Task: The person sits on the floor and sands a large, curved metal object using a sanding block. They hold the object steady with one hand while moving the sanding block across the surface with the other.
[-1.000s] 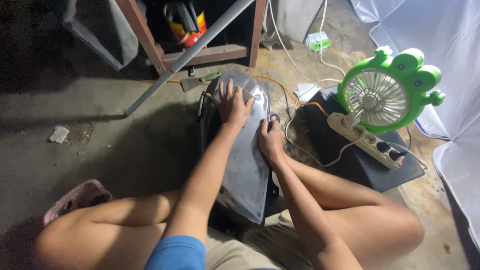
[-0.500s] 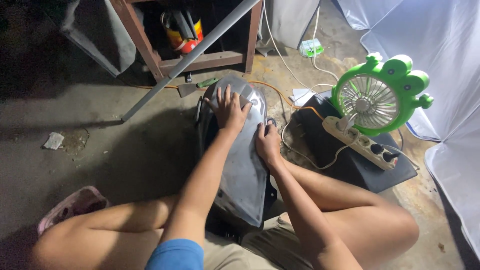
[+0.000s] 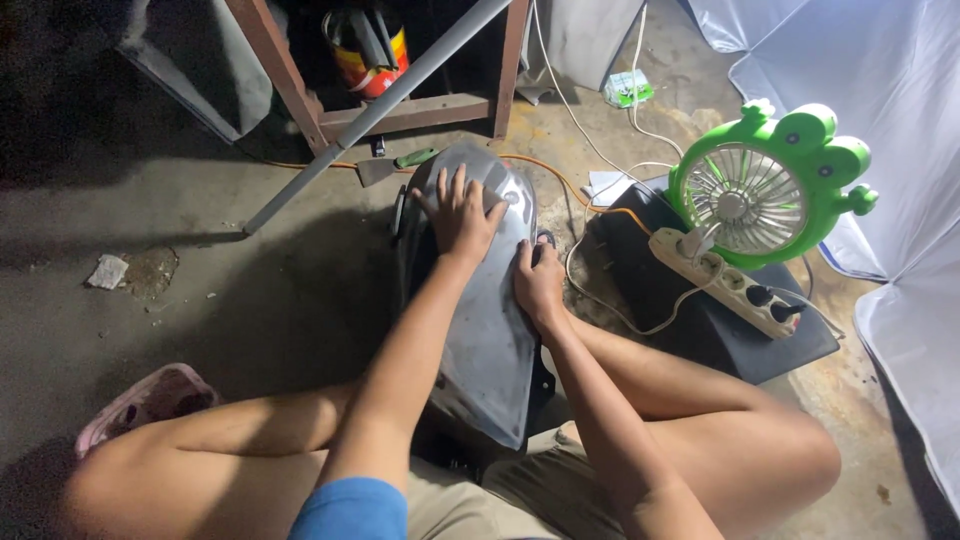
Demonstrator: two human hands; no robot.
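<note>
A long, curved grey plastic panel (image 3: 490,350) lies on the floor between my legs, its rounded end pointing away from me. My left hand (image 3: 458,208) rests flat on the panel's far end, fingers spread. My right hand (image 3: 538,283) curls around the panel's right edge, with the fingertips hidden over the rim. A black part (image 3: 408,250) shows under the panel's left side.
A green frog-shaped fan (image 3: 755,190) and a white power strip (image 3: 725,282) sit on a black board (image 3: 690,330) at the right, with cables trailing. A grey pole (image 3: 380,100) leans across a wooden frame (image 3: 290,85). A scraper (image 3: 392,166), a pink slipper (image 3: 140,400) and white cloth (image 3: 890,180) are nearby.
Both hands stay on the panel in nearly the same places. Only the view has shifted a little.
</note>
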